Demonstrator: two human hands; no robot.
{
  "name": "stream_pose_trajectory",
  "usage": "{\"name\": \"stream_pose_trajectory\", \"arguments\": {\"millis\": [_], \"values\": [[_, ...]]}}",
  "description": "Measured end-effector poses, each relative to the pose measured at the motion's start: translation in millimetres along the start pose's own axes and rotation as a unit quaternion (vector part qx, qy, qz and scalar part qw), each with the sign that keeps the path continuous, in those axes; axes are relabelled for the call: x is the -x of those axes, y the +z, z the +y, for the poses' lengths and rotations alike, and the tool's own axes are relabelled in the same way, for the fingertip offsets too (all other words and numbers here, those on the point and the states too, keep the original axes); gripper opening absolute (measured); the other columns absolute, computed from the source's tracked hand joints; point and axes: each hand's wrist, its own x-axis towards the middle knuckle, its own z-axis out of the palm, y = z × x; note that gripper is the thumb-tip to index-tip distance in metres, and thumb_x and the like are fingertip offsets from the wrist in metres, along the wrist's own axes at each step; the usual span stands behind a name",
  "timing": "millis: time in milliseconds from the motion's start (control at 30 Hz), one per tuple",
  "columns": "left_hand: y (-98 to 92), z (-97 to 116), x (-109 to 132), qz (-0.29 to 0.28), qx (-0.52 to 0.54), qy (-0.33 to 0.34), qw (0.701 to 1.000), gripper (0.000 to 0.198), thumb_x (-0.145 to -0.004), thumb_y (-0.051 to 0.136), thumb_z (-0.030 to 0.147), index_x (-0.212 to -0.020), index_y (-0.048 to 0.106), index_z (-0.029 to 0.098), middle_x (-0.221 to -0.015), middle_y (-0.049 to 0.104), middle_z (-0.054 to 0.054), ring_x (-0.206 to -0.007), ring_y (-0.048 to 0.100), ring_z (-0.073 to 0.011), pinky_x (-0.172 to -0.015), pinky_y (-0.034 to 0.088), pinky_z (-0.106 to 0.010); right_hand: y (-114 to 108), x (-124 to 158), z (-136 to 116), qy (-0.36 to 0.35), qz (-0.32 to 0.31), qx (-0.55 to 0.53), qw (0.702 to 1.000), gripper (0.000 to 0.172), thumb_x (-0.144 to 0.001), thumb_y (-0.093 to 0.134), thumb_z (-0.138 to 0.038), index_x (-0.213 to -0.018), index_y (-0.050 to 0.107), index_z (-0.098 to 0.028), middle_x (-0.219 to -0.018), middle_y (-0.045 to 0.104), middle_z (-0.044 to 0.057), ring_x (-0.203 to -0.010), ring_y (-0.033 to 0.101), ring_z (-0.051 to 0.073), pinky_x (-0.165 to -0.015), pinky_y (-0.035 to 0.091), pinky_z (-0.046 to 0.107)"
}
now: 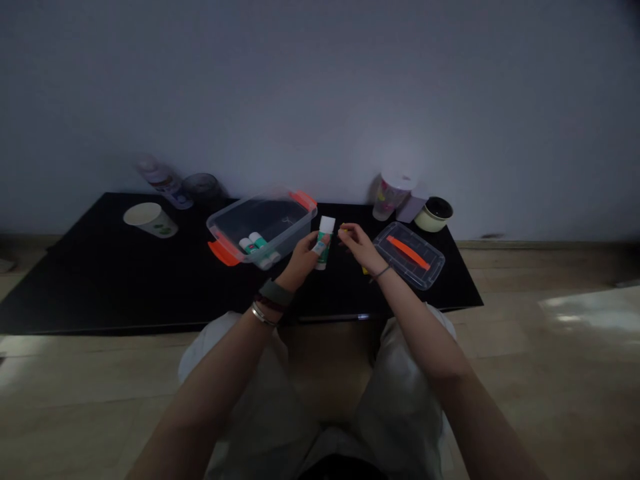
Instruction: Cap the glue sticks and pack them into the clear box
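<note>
My left hand (303, 259) is closed round a green and white glue stick (327, 225), which stands upright with its white cap on top. Just right of it, my right hand (359, 244) is raised with its fingers pinched together; a bit of yellow shows at the fingertips, too small to name. Left of my hands sits a clear plastic box (295, 239) without its lid, its orange clips at both ends. Two more glue sticks (258, 243) lie inside it. The clear lid (414, 272) with an orange handle (407, 252) rests flat beyond my right wrist.
A paper cup (150, 220) lies tilted on the black table (125, 287). A spray bottle (167, 183) and a dark round container (203, 187) are at the back left. A clear tumbler (390, 197), a pale box (413, 205) and a cream pot (433, 215) stand back right, by the wall.
</note>
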Motion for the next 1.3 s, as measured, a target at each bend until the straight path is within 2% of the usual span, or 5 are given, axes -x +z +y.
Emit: {"name": "stream_pose_trajectory", "arguments": {"millis": [200, 533, 700, 900, 1300], "values": [[2.2, 5.1, 2.4, -0.032, 0.056, 0.02, 0.998, 0.051, -0.081, 0.064, 0.065, -0.104, 0.068, 0.02, -0.107, 0.07, -0.005, -0.11, 0.061, -0.0216, -0.094, 0.048, -0.031, 13.2, 13.8, -6.6, 0.013, -0.163, -0.118, 0.979, 0.026, -0.081, 0.07, -0.032, -0.103, 0.062, -0.022, -0.097, 0.069, 0.0, -0.094, 0.065, 0.016, -0.08, 0.053, 0.027], [-6.5, 5.3, -0.6, -0.079, 0.138, -0.032, 0.987, 0.054, -0.091, 0.05, 0.065, -0.12, 0.067, 0.023, -0.111, 0.071, -0.01, -0.114, 0.063, -0.0279, -0.093, 0.052, -0.041, 18.8, 21.9, -10.9, 0.075, -0.202, -0.168, 0.962, 0.017, -0.077, 0.064, -0.029, -0.087, 0.053, -0.021, -0.079, 0.067, -0.001, -0.073, 0.066, 0.017, -0.074, 0.056, 0.033], [-17.6, 15.2, -7.4, -0.006, 0.211, 0.027, 0.977, 0.057, -0.097, 0.035, 0.065, -0.122, 0.064, 0.023, -0.131, 0.066, -0.011, -0.135, 0.052, -0.0269, -0.113, 0.037, -0.046, 23.6, 30.1, -11.0, -0.028, -0.185, 0.141, 0.972, 0.026, -0.075, 0.073, -0.037, -0.082, 0.058, -0.017, -0.072, 0.063, -0.001, -0.072, 0.062, 0.016, -0.069, 0.046, 0.027], [-11.5, 13.7, -0.1, -0.052, 0.093, 0.046, 0.993, 0.066, -0.091, 0.042, 0.072, -0.123, 0.066, 0.019, -0.125, 0.069, -0.013, -0.127, 0.058, -0.0301, -0.111, 0.037, -0.049, 34.7, 44.9, -17.4, -0.055, -0.116, 0.492, 0.861, 0.033, -0.09, 0.061, -0.049, -0.101, 0.07, -0.019, -0.096, 0.074, 0.009, -0.089, 0.069, 0.024, -0.073, 0.043, 0.029], [4.3, -0.8, -1.2, -0.105, 0.101, 0.066, 0.987, 0.065, -0.09, 0.047, 0.073, -0.111, 0.074, 0.018, -0.111, 0.075, -0.012, -0.112, 0.067, -0.0275, -0.109, 0.042, -0.045, 42.2, 54.6, -25.9, -0.024, -0.082, 0.59, 0.803, 0.031, -0.09, 0.054, -0.04, -0.104, 0.072, -0.018, -0.098, 0.075, 0.016, -0.093, 0.072, 0.032, -0.075, 0.05, 0.036]]}}
